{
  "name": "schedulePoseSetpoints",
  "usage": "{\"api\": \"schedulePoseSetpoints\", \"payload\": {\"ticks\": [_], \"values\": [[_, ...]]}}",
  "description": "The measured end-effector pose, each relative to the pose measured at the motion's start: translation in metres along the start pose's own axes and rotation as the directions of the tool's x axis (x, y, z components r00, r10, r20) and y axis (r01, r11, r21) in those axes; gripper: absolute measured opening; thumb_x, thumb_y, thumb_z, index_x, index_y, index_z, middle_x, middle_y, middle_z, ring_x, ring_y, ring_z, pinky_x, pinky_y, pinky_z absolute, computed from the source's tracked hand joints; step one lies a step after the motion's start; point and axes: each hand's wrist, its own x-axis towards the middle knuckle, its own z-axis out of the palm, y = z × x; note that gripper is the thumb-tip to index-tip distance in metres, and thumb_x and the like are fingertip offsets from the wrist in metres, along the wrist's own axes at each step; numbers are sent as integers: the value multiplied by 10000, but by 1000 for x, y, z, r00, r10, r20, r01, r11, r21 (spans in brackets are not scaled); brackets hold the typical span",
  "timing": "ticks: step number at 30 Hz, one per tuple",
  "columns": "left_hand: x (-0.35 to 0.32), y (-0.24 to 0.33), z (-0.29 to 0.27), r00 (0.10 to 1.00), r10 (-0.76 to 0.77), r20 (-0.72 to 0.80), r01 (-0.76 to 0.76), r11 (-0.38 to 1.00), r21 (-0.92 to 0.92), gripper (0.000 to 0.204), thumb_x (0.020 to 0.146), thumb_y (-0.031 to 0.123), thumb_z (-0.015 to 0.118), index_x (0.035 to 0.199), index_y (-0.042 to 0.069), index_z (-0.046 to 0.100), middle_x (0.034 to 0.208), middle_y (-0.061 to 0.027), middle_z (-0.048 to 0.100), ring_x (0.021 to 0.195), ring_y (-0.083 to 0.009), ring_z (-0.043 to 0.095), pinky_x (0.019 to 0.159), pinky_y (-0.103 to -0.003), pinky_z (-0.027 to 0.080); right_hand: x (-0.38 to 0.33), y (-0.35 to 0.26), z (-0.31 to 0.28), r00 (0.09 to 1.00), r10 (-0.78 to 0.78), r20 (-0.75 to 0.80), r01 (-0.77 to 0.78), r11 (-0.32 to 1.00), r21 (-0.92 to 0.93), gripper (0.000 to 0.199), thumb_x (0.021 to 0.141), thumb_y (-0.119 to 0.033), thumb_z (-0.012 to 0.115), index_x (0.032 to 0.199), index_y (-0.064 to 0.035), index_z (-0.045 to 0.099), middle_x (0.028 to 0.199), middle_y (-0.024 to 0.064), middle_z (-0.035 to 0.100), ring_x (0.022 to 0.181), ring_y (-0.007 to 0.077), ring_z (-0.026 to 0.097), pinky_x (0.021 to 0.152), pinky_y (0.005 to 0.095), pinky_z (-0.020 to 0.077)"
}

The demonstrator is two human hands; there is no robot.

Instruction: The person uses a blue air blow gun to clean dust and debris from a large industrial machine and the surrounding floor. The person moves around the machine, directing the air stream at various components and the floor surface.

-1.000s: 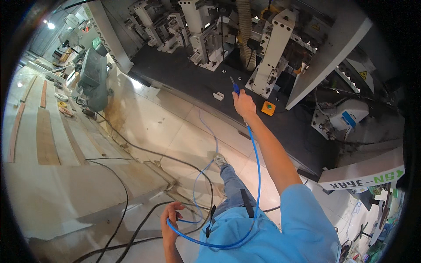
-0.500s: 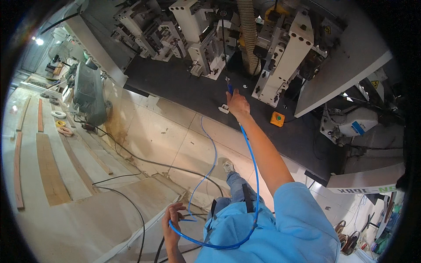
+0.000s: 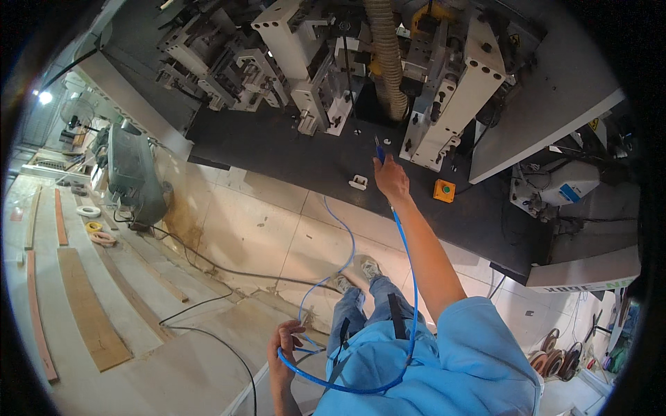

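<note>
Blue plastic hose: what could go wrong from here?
1. The blue plastic hose runs close to the pale grey shoes; it might snag a foot.
2. Its loop, held loosely in the bare left hand, might slip.
3. The bare right hand, gripping a blue-handled tool, might bump the square orange button box to its right.
</note>
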Motion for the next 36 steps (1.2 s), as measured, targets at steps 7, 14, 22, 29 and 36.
{"api": "schedulePoseSetpoints", "payload": {"ticks": [7, 14, 22, 29, 36], "values": [[38, -12, -32, 990, 20, 143, -15, 999, -32, 563, 1071, 492, 374, 1144, 4, 646, 967, -86, 710, 726, -104, 562, 661, -252, 431, -15, -1, -1, 994, 69, -83, -72, 997, -40, 524, 1024, -480, 419, 1262, -24, 517, 1027, 287, 689, 994, 472, 665, 852, 554, 534], [84, -1, -59, 953, 89, 289, -103, 994, 35, 489, 1072, 420, 435, 1137, -17, 647, 965, -103, 689, 784, -144, 588, 688, -284, 473, -95, 53, -30, 939, 288, -188, -266, 954, 136, 504, 1017, -482, 445, 1204, -24, 544, 949, 316, 679, 942, 498, 652, 807, 584, 518], [89, 33, -17, 904, 90, 417, -169, 973, 157, 445, 1075, 371, 422, 1110, -6, 658, 921, -62, 688, 724, -96, 544, 667, -247, 449, -139, 147, -75, 867, 394, -305, -292, 898, 330, 485, 1012, -459, 485, 1118, 5, 578, 921, 308, 679, 934, 503, 644, 794, 577, 507], [43, 55, 46, 850, 127, 512, -259, 946, 195, 498, 1075, 415, 383, 1114, -1, 654, 950, -79, 701, 713, -101, 552, 674, -252, 432, -111, 228, -126, 850, 442, -287, -291, 847, 445, 480, 1007, -435, 503, 1030, 36, 598, 889, 318, 676, 923, 492, 657, 802, 552, 526], [3, 47, 74, 870, 158, 467, -260, 952, 163, 510, 1069, 424, 403, 1074, -7, 677, 976, -93, 707, 749, -115, 566, 677, -257, 437, -48, 260, -149, 905, 386, -180, -322, 897, 301, 495, 999, -439, 503, 1131, 23, 623, 1081, 305, 674, 1052, 469, 644, 898, 533, 522]]}}
